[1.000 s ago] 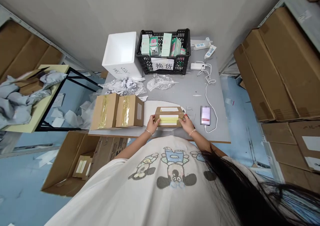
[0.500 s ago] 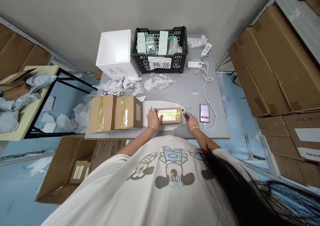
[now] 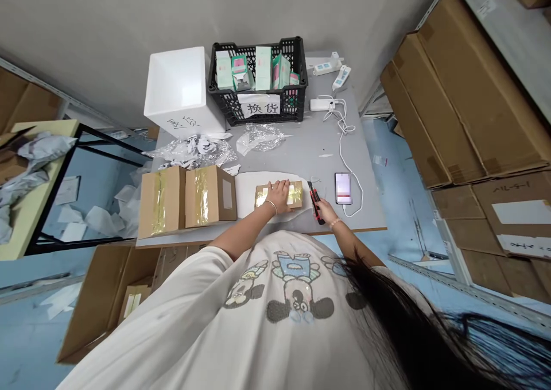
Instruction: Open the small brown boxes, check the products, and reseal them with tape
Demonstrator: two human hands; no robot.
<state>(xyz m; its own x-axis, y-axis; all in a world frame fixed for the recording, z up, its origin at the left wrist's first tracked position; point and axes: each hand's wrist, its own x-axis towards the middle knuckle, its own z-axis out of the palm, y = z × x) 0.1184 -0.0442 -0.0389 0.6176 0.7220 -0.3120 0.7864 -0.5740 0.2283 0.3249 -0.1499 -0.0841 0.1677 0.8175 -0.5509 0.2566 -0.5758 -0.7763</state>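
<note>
A small cardboard box [image 3: 295, 195] with shiny yellow tape and a white label lies near the table's front edge. My left hand [image 3: 279, 197] lies across its top, fingers spread toward the far edge, covering much of the label. To the right of the box, my right hand [image 3: 326, 211] is closed around a red and black utility knife [image 3: 315, 204]. The knife points away from me, apart from the box. Under the box is a white sheet [image 3: 247, 192].
Two larger taped cartons [image 3: 207, 195] stand left. Behind them are crumpled plastic wrap [image 3: 196, 151], a white foam box [image 3: 183, 114] and a black crate [image 3: 258, 100] of small boxes. A charging phone [image 3: 343, 188] lies right. Tall cartons [image 3: 465, 97] line the right side.
My left hand has moved from the box's left end onto its top. The knife in my right hand now shows more of its length and points more directly away. The camera view has shifted.
</note>
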